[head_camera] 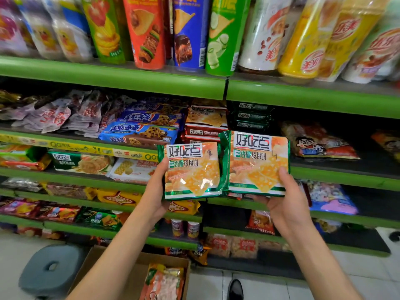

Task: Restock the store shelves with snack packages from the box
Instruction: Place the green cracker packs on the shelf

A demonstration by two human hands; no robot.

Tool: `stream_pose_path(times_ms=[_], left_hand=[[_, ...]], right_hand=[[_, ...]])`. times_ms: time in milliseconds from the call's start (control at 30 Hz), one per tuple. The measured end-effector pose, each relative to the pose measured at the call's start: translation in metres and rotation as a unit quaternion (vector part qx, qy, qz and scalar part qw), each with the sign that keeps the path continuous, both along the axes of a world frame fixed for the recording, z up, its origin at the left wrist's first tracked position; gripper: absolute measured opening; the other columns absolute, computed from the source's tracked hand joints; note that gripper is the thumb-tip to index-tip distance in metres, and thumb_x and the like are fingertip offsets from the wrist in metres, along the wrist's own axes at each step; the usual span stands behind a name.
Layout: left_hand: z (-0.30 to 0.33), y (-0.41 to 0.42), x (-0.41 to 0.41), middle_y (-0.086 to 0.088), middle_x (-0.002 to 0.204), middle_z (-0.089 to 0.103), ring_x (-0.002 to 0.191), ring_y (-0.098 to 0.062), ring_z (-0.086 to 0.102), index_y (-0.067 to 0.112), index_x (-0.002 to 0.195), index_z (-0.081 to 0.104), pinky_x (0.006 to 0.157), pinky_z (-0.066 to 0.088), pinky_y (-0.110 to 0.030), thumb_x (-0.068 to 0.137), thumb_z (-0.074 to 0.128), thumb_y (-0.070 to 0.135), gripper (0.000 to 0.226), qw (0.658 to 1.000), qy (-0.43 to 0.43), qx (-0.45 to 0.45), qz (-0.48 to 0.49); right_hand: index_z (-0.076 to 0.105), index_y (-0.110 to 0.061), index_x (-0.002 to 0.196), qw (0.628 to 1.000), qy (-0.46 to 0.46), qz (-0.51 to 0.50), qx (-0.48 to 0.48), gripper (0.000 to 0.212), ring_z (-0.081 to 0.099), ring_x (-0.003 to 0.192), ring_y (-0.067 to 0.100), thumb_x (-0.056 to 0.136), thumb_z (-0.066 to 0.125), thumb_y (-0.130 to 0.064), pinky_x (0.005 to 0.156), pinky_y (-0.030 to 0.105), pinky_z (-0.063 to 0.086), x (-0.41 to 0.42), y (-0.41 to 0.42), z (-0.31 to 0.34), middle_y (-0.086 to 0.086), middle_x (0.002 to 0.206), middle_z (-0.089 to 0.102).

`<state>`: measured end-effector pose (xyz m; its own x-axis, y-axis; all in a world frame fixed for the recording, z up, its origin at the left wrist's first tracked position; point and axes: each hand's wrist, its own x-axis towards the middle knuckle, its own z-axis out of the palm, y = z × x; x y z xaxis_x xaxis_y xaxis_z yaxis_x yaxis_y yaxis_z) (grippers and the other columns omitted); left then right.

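Note:
My left hand [154, 198] grips a green-and-orange walnut biscuit pack [192, 172] from below, thumb on its left edge. My right hand [283, 202] holds a second identical biscuit pack [258, 163], thumb on its right edge. Both packs are held upright, side by side, in front of the green shelves [112, 76]. Behind them a stack of similar packs [205, 120] lies on the second shelf. The cardboard box [104, 263] stands on the floor below, with an orange snack bag [164, 282] inside.
Chip cans and cups line the top shelf [190, 33]. Blue cookie packs [140, 131] lie left of the stack, dark green packs [251, 115] right of it. A grey stool [50, 269] stands by the box. A black shoe [235, 289] is on the tiled floor.

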<state>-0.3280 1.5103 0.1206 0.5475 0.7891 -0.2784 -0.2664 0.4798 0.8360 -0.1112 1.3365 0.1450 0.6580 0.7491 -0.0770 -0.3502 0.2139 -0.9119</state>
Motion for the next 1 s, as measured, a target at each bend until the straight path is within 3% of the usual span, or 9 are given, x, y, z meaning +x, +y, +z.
stream_pose_path(times_ms=[167,267,400,467,533,633,767,833,1000], left_hand=[[0.002,-0.017,0.017,-0.007,0.112,0.076,0.098,-0.026,0.075,0.030,0.107,0.078,0.068,0.062,-0.037,0.088,0.056,0.058,0.040,1.000,-0.016,-0.013,0.001],[0.005,-0.023,0.028,-0.011,0.127,0.070,0.113,-0.031,0.069,0.020,0.139,0.057,0.088,0.059,-0.046,0.101,0.043,0.050,0.050,1.000,0.016,0.001,0.021],[0.009,-0.023,0.038,-0.012,0.143,0.057,0.125,-0.035,0.059,0.023,0.154,0.033,0.107,0.044,-0.059,0.098,0.052,0.050,0.065,0.995,0.052,-0.013,0.081],[0.009,-0.024,0.039,-0.011,0.146,0.054,0.130,-0.037,0.055,0.025,0.153,0.034,0.109,0.041,-0.061,0.093,0.060,0.053,0.071,0.993,0.070,-0.027,0.093],[0.007,-0.022,0.038,-0.011,0.132,0.066,0.118,-0.036,0.064,0.024,0.143,0.043,0.100,0.050,-0.059,0.092,0.064,0.050,0.061,0.992,0.067,-0.038,0.095],[0.005,-0.017,0.039,-0.012,0.132,0.065,0.117,-0.037,0.064,0.023,0.140,0.046,0.101,0.050,-0.058,0.094,0.063,0.045,0.055,0.992,0.097,-0.014,0.079],[0.014,-0.014,0.048,-0.001,0.130,0.062,0.111,-0.023,0.065,0.018,0.144,0.045,0.094,0.055,-0.042,0.096,0.061,0.042,0.056,0.986,0.141,0.039,0.074],[0.016,-0.010,0.053,0.001,0.128,0.058,0.108,-0.020,0.062,0.014,0.145,0.043,0.093,0.053,-0.036,0.098,0.059,0.040,0.056,0.983,0.164,0.052,0.069],[0.015,-0.011,0.048,0.001,0.127,0.064,0.114,-0.022,0.063,0.020,0.137,0.042,0.103,0.045,-0.049,0.076,0.075,0.055,0.078,0.992,0.114,0.013,0.059]], right_hand=[[0.062,-0.027,0.121,0.989,-0.057,0.100,-0.098,0.044,0.070,0.102,0.010,0.085,0.060,-0.052,0.085,0.033,0.049,-0.026,0.022,0.006,-0.007,0.109,0.075],[0.051,-0.050,0.098,0.970,-0.125,0.126,-0.166,0.009,0.063,0.088,-0.016,0.094,0.058,-0.054,0.084,0.025,0.043,-0.041,0.033,-0.001,-0.033,0.093,0.070],[0.055,-0.042,0.117,0.967,-0.119,0.115,-0.195,0.026,0.065,0.109,0.005,0.094,0.058,-0.053,0.102,0.041,0.048,-0.045,0.040,0.000,-0.016,0.112,0.072],[0.059,-0.033,0.122,0.973,-0.054,0.115,-0.194,0.037,0.069,0.103,0.010,0.090,0.067,-0.047,0.096,0.043,0.052,-0.039,0.039,0.004,-0.013,0.105,0.076],[0.064,-0.022,0.121,0.970,0.011,0.142,-0.197,0.053,0.072,0.098,0.015,0.074,0.079,-0.041,0.086,0.040,0.051,-0.030,0.035,0.007,-0.004,0.103,0.077],[0.065,-0.015,0.118,0.965,0.068,0.161,-0.195,0.059,0.075,0.087,0.018,0.063,0.081,-0.031,0.077,0.037,0.049,-0.024,0.030,0.008,0.004,0.105,0.077],[0.058,-0.013,0.132,0.970,0.115,0.132,-0.170,0.073,0.070,0.106,0.027,0.064,0.081,-0.027,0.097,0.045,0.051,-0.021,0.028,0.004,0.008,0.115,0.074],[0.058,-0.015,0.131,0.972,0.113,0.130,-0.160,0.078,0.072,0.105,0.027,0.058,0.084,-0.028,0.093,0.046,0.052,-0.018,0.028,0.006,0.008,0.114,0.074],[0.071,-0.016,0.105,0.978,0.111,0.123,-0.123,0.047,0.075,0.090,0.028,0.060,0.083,-0.025,0.064,0.040,0.061,-0.007,0.025,0.017,0.008,0.103,0.077]])
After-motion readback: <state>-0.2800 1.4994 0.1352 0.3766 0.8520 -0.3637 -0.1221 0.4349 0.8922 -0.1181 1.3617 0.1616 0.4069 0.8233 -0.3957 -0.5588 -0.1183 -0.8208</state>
